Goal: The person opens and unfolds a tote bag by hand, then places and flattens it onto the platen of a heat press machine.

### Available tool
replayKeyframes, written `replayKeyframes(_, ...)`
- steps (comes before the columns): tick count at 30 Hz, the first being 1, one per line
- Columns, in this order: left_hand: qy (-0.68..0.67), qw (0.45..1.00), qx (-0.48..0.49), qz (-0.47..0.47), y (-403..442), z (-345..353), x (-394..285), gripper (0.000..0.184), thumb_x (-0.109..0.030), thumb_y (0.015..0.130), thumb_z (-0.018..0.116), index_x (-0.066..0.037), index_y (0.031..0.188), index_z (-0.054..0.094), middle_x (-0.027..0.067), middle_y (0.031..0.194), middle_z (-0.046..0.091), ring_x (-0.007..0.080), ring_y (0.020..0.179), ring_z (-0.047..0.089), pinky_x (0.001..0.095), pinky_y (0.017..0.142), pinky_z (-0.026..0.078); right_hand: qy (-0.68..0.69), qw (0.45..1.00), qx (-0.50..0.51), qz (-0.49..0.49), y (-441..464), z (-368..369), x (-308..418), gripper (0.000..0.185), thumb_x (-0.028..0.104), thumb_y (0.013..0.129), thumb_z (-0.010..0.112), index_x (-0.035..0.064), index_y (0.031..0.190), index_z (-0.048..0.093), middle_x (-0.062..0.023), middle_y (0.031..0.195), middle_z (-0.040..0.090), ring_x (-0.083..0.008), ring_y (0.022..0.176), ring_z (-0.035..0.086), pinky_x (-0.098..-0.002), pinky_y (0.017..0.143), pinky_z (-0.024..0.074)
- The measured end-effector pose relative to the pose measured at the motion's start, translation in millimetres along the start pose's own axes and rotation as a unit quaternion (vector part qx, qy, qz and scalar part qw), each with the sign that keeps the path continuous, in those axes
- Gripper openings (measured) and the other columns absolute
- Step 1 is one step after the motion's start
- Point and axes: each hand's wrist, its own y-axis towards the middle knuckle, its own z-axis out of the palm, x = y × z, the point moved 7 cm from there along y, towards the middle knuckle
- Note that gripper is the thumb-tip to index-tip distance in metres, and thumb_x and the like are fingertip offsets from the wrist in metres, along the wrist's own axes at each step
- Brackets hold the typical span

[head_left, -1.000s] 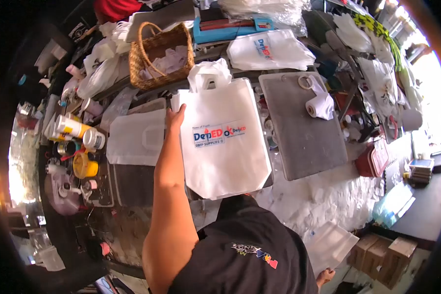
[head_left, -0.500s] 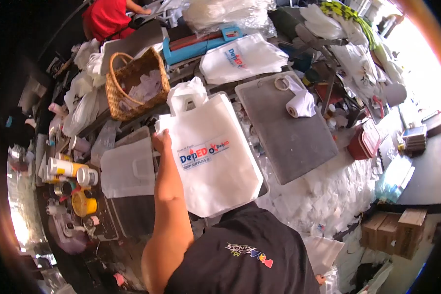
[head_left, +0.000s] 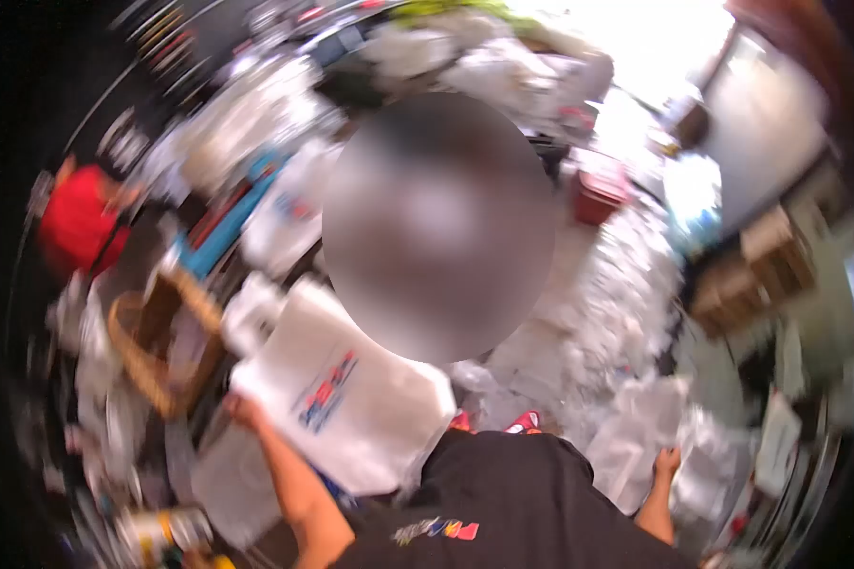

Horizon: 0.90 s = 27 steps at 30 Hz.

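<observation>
A white printed bag (head_left: 389,408) with handles lies slanted at centre left, blurred by motion. My left hand (head_left: 245,410) is at its left edge, fingers closed around that edge. Low on the right, my right hand (head_left: 668,461) grips the edge of a pale translucent sheet (head_left: 636,436). Left of the printed bag stands a woven basket (head_left: 142,365) with pale pieces inside. Another pale sheet (head_left: 232,479) lies below my left hand. A large round blur hides the middle of the view.
A person in red (head_left: 81,218) is at the far left. Beyond the basket sits a blue device (head_left: 228,228). A red container (head_left: 600,188) and cardboard boxes (head_left: 773,248) are on the right. White pieces (head_left: 588,313) cover the floor. Bottles (head_left: 166,531) stand at lower left.
The view has turned to the right, so the table things appear shifted left and rotated. My right hand and its sheet have come further into view. My left hand remains at the printed bag.
</observation>
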Motion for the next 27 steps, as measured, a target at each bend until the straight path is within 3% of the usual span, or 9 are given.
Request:
replayKeyframes(1,0.076,0.986,-0.082,0.126,-1,-13,-22,0.034,-0.024,0.093,0.052,0.001,0.115,0.061,0.018,0.116,0.062,0.0351,0.102,0.061,0.0411,0.088,0.049,-0.034,0.999,-0.002,-0.03,-9,-17,24,0.013,0.01,0.076,0.056,-0.0006,0.077,0.048,-0.0171,0.07,0.054,-0.0314,0.065,0.05,-0.0428,0.063,0.0424)
replayKeyframes(5,-0.122,0.975,-0.101,0.155,-42,-37,-126,0.029,-0.01,0.092,0.051,0.0,0.118,0.059,0.0204,0.11,0.063,0.0277,0.096,0.063,0.0359,0.08,0.051,-0.136,0.99,-0.028,-0.002,-28,-59,16,0.026,0.016,0.08,0.06,0.0009,0.101,0.058,-0.0225,0.098,0.065,-0.0388,0.092,0.062,-0.0452,0.078,0.0477)
replayKeyframes(7,-0.199,0.974,-0.005,0.108,-84,-36,-187,0.033,-0.012,0.093,0.049,-0.002,0.124,0.053,0.0174,0.098,0.062,0.0247,0.083,0.06,0.0359,0.073,0.048,-0.134,0.99,-0.041,0.018,-41,-82,22,0.023,0.015,0.08,0.059,0.0,0.098,0.058,-0.0245,0.094,0.064,-0.0421,0.091,0.06,-0.0469,0.077,0.0475)
replayKeyframes(13,-0.347,0.889,0.137,0.265,-219,19,-317,0.03,-0.017,0.096,0.045,-0.002,0.122,0.052,0.0077,0.087,0.054,0.017,0.072,0.048,0.0296,0.067,0.043,-0.098,0.993,-0.056,0.021,-66,-121,20,0.018,0.013,0.086,0.057,0.001,0.099,0.058,-0.0248,0.09,0.064,-0.0458,0.088,0.06,-0.0492,0.075,0.0474)
replayKeyframes(15,-0.431,0.81,0.351,0.188,-310,10,-374,0.024,-0.013,0.096,0.046,-0.002,0.116,0.055,0.0057,0.086,0.053,0.0129,0.073,0.048,0.0259,0.066,0.043,-0.011,0.996,-0.093,0.006,-71,-142,35,0.017,0.014,0.088,0.055,0.0027,0.101,0.059,-0.0232,0.092,0.064,-0.0441,0.09,0.06,-0.0493,0.075,0.0473)
replayKeyframes(17,-0.417,0.749,0.409,0.313,-401,9,-402,0.02,-0.01,0.094,0.048,-0.003,0.111,0.057,0.0044,0.084,0.052,0.0106,0.074,0.049,0.0236,0.066,0.043,0.03,0.991,-0.125,-0.033,-73,-170,60,0.018,0.014,0.09,0.054,0.0027,0.103,0.06,-0.0225,0.093,0.065,-0.043,0.089,0.061,-0.0458,0.073,0.0486)
replayKeyframes(19,-0.413,0.661,0.516,0.355,-498,4,-411,0.02,-0.009,0.092,0.052,-0.003,0.111,0.057,0.005,0.087,0.055,0.0117,0.073,0.05,0.0242,0.066,0.044,0.116,0.986,-0.118,-0.02,-73,-209,89,0.016,0.011,0.091,0.056,-0.001,0.101,0.06,-0.0211,0.088,0.066,-0.0348,0.081,0.065,-0.0381,0.071,0.0496)
replayKeyframes(22,-0.361,0.586,0.612,0.39,-637,-33,-405,0.024,-0.014,0.092,0.056,-0.003,0.113,0.057,0.0077,0.096,0.059,0.0126,0.077,0.055,0.0255,0.069,0.046,0.226,0.967,-0.121,0.001,-78,-282,91,0.015,0.009,0.091,0.059,-0.0011,0.102,0.063,-0.0043,0.076,0.064,-0.0063,0.072,0.053,-0.0236,0.066,0.0443)
replayKeyframes(27,-0.246,0.413,0.848,0.224,-844,-112,-359,0.052,-0.035,0.094,0.057,-0.006,0.135,0.041,0.0106,0.115,0.056,0.0173,0.097,0.057,0.0329,0.081,0.05,0.349,0.911,-0.217,-0.028,-97,-364,11,0.014,0.011,0.089,0.063,0.0001,0.099,0.065,-0.0004,0.066,0.058,-0.0046,0.064,0.047,-0.0237,0.058,0.0417)
